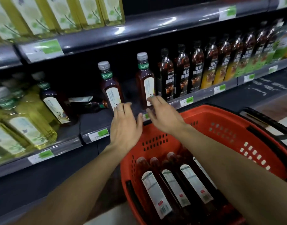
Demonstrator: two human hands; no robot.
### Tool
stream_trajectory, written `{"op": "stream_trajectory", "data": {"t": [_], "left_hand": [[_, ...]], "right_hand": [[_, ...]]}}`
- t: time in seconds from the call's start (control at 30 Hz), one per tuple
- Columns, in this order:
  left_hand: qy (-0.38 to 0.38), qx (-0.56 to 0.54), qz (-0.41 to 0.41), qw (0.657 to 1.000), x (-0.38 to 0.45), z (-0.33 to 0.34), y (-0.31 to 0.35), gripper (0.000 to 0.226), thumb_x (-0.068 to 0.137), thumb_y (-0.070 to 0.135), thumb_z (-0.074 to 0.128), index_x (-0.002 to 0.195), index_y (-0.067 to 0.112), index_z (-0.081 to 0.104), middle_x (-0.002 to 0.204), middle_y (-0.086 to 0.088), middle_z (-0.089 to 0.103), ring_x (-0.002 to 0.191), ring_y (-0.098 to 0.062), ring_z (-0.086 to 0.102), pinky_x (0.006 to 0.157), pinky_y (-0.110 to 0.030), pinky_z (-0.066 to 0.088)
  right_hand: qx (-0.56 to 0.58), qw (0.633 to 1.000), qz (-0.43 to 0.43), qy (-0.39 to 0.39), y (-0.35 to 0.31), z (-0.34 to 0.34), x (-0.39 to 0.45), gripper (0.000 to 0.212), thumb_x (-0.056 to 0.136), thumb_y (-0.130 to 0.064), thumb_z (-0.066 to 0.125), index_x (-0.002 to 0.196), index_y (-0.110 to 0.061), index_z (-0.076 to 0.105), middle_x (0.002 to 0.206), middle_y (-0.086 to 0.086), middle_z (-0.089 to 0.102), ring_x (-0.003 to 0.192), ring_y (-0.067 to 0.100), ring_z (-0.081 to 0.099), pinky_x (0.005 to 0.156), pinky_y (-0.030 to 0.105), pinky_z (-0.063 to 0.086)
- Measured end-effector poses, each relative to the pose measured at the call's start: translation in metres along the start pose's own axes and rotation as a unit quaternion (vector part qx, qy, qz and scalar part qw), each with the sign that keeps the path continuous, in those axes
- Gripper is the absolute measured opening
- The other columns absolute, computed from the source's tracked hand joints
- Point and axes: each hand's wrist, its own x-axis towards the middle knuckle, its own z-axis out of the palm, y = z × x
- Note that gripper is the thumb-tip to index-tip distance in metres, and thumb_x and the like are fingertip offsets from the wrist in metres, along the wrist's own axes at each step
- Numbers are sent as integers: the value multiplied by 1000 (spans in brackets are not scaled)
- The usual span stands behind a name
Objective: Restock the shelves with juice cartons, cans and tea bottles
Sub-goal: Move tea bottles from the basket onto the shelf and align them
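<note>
On the middle shelf [94, 125], pale yellow bottles [25, 125] stand at the far left, then one dark tea bottle [54, 101] upright and another [89, 103] lying on its side behind it. The left hand [124, 125] is open with straight fingers by the base of a standing tea bottle [111, 88], and the right hand [162, 114] is open, holding nothing, fingertips at the next one [146, 83]. Lower right, a red basket [228, 127] holds more tea bottles [170, 184] lying flat.

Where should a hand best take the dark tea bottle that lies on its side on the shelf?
Grip the fallen bottle round its body, coming from the front and above. It lies flat between two standing bottles, neck toward the right one, so its cap is hard to reach. The left hand seems nearer.
</note>
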Motion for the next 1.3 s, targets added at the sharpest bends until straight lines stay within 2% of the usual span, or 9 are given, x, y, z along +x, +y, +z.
{"op": "stream_trajectory", "data": {"t": [0.13,0.23,0.4,0.5,0.7,0.83,0.93,1.07,1.3], "left_hand": [[84,-1,-82,993,36,-4,-38,65,92,41,70,132,-2,43,129,-20,46,119,-35,45,100,-48,48],[46,-35,-176,983,58,2,-61,92,85,55,76,142,-4,34,140,-23,40,129,-39,39,109,-50,42],[9,-116,-233,965,75,20,-76,117,76,58,83,153,0,17,151,-24,38,138,-41,42,112,-50,42],[-1,-141,-230,963,81,29,-80,114,77,53,85,154,9,14,148,-22,46,131,-39,52,105,-51,48],[17,-123,-213,969,84,42,-90,98,77,54,84,144,19,21,138,-16,54,116,-39,61,87,-45,50],[22,-114,-197,974,91,51,-93,100,77,60,81,146,21,20,142,-16,52,117,-39,61,86,-43,49],[19,-108,-183,977,99,60,-89,102,80,60,79,150,19,17,146,-18,49,120,-40,59,88,-46,51],[-3,-101,-175,979,109,70,-90,109,83,58,77,156,15,9,149,-22,46,127,-41,56,95,-50,52],[-8,-76,-202,976,147,82,-97,99,81,54,81,145,12,19,138,-23,51,112,-46,63,81,-47,53]], "right_hand": [[-26,994,4,107,-11,6,53,47,99,-29,57,137,-3,46,138,14,43,124,31,46,103,39,43],[-69,981,25,180,-9,3,81,60,96,-35,62,140,-1,40,142,18,38,127,34,40,108,41,41],[-40,980,98,169,-3,15,101,86,92,-43,69,152,-2,24,149,18,35,133,35,40,105,40,43],[-7,976,143,165,-1,31,105,93,88,-44,73,153,-3,21,148,16,37,132,34,42,101,39,45],[32,961,213,173,8,50,117,94,85,-43,77,150,1,26,143,20,41,133,37,36,113,42,35],[74,960,197,188,15,64,118,91,84,-42,78,150,-4,27,144,18,34,123,37,49,99,42,48],[115,967,174,149,21,74,116,99,81,-42,81,152,-16,18,140,16,42,112,33,58,83,36,50],[146,972,169,74,30,87,119,98,78,-36,85,148,-12,21,121,12,61,110,30,63,89,44,56],[158,968,181,70,38,103,156,86,80,-33,84,140,-11,27,119,11,60,106,28,63,85,45,58]]}}
